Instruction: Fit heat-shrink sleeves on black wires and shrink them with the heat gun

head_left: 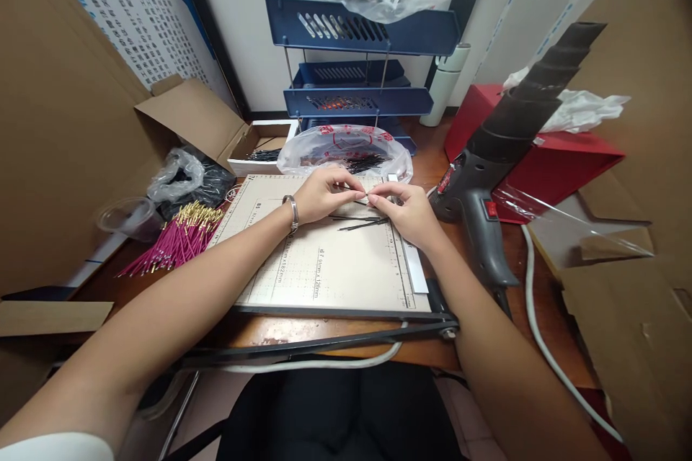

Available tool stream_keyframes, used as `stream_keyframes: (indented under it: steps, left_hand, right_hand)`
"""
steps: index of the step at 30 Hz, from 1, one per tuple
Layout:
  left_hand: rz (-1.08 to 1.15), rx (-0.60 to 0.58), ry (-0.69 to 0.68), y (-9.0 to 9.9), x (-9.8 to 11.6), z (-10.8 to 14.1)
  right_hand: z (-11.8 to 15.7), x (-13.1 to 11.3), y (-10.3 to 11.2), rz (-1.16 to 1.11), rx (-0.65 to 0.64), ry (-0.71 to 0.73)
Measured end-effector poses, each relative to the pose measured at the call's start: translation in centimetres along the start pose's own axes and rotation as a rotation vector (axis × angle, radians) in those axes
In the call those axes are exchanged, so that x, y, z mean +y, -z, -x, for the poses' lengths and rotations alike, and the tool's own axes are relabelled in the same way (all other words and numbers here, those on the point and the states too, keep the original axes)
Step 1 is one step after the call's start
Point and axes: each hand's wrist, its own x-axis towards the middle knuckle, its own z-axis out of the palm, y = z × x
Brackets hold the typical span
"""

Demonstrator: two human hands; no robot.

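Note:
My left hand (323, 194), with a metal bracelet at the wrist, pinches a thin dark piece over the upper part of a cream paper-cutter board (292, 259). My right hand (404, 210) meets it fingertip to fingertip, closed on the same small piece. Most of that piece is hidden by the fingers. Several thin black strips (360, 223) lie on the board just below the hands. Behind the hands sits a clear plastic bag (303, 151) with red print, holding more black strips (367, 163).
Magenta wires with gold ends (181, 241) lie at left, near an open cardboard box (197, 112). A grey heat gun (481, 194) stands at right before a red box (573, 158). Blue trays (357, 101) rise behind. The cutter's black arm (324, 340) runs along the front edge.

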Motion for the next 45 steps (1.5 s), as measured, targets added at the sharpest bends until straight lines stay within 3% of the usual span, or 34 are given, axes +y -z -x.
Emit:
stream_keyframes:
  steps: [8,18,26,45]
  left_hand:
    - [-0.019,0.016,-0.033,0.1,0.2,0.1]
    - [-0.021,0.005,-0.097,-0.1,-0.4,-0.1]
    - [-0.031,-0.022,-0.116,-0.3,-0.2,-0.2]
    - [-0.012,-0.045,-0.071,0.1,-0.3,0.3]
  right_hand:
    - [-0.1,0.2,0.0,-0.072,-0.007,-0.036]
    - [0.1,1.5,0.0,0.033,0.085,0.006]
    - [0.5,1.2,0.3,0.066,0.053,-0.044]
    - [0.4,0.6,-0.2,0.029,0.08,-0.111]
